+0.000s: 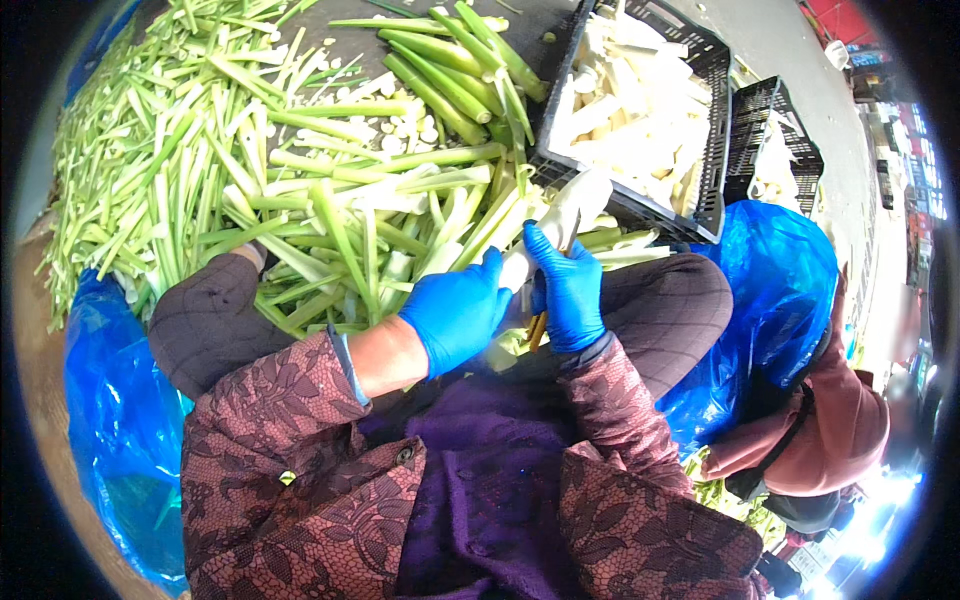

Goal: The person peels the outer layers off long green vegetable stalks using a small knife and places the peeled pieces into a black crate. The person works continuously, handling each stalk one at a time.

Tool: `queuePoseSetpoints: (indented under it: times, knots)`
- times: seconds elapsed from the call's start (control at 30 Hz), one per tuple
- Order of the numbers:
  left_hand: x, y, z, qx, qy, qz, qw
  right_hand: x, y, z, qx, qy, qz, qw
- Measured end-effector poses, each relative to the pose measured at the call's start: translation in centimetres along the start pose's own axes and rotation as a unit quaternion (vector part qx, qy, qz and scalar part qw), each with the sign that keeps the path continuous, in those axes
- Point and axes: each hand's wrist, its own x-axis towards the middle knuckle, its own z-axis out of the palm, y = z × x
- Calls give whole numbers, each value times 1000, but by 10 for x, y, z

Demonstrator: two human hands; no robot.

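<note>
My left hand point(457, 311), in a blue glove, is closed around the near end of a pale, whitish vegetable stem point(574, 206), its exact kind unclear. In my right hand point(568, 289), also gloved in blue, is a knife point(537, 331) with a yellowish-brown handle; its dark blade lies along the side of the stem. The right thumb presses on the stem, whose far end points away toward a black crate. Beneath and beyond both hands lies a heap of cut green stalks point(345, 240).
A black plastic crate point(726, 127) full of peeled white pieces stands ahead to the right, with another black crate point(806, 165) beyond. Whole green stalks point(450, 75) lie ahead. Blue plastic bags point(120, 420) flank my legs. Another person in a pinkish-brown top point(817, 442) sits at the right.
</note>
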Motion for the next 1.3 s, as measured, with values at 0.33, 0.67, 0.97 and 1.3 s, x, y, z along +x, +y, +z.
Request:
queuePoseSetpoints:
  times: [0.33,0.67,0.97,1.3]
  knots:
    - [7,-11,8,-190,61,44,979,10,12,-11,54,-46,27,997]
    - [11,-15,-3,-431,77,-57,897,17,-2,-18,177,-276,-2,945]
    - [13,-20,11,35,169,-20,985,4,27,-1,33,-80,91,992]
    - [41,-126,1,102,127,-216,963,-2,21,3,109,-134,23,985]
